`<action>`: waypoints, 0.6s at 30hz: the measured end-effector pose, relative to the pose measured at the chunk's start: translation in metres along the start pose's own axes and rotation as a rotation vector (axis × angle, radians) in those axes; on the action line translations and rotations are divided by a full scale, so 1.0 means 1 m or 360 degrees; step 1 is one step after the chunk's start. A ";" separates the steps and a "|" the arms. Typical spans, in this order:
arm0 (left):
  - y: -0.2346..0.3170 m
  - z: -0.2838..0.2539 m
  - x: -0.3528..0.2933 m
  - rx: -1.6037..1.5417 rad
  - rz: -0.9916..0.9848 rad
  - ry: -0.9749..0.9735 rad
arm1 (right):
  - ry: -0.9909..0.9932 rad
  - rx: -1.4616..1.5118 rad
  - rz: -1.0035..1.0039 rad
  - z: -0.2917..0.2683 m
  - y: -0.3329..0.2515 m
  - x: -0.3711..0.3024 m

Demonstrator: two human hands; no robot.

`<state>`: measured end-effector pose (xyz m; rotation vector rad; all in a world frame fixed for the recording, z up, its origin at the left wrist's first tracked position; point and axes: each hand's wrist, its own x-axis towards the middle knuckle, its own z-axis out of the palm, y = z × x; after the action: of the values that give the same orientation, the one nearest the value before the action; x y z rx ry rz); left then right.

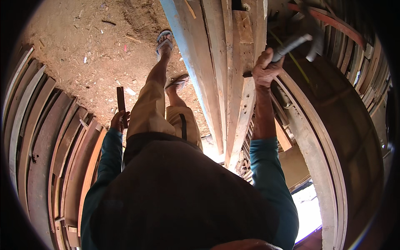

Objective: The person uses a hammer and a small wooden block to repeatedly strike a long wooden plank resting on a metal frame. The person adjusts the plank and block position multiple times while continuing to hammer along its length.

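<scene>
Out to the right, beside the upright planks, my right hand (pixel 266 71) is closed around the grip of a hammer (pixel 293 46). Its grey handle points up and right, and the dark metal head at its end is smeared by motion. Low on the left, next to my thigh, my left hand (pixel 118 119) is closed on a narrow dark wooden strip (pixel 121 102) that stands nearly upright. Part of that hand is hidden behind the strip.
Tall planks (pixel 216 62), one with a blue edge, lean just right of my feet. Stacked boards (pixel 43 137) line the left side. More timber (pixel 350 62) and a dark panel (pixel 350 137) stand at right. Wood chips litter the dirt floor (pixel 96 54).
</scene>
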<state>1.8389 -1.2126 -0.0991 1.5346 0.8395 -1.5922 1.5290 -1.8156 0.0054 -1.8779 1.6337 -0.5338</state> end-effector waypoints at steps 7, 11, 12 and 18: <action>0.024 0.019 -0.005 0.0135 0.0002 0.0181 | -0.0344 -0.0347 0.0366 0.005 0.006 -0.011; 0.017 -0.002 -0.003 0.0149 -0.0014 0.0023 | 0.0153 0.0115 -0.0114 0.004 -0.048 -0.014; 0.021 -0.002 0.003 0.0108 -0.0030 -0.0022 | 0.0215 0.0310 -0.0176 0.020 -0.014 -0.017; 0.029 -0.005 0.007 0.0087 -0.0052 -0.0081 | -0.0322 -0.0682 0.0391 0.044 0.055 -0.027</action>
<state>1.8667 -1.2234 -0.1052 1.5188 0.8029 -1.6830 1.5110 -1.7854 -0.0615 -1.9029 1.9101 0.1186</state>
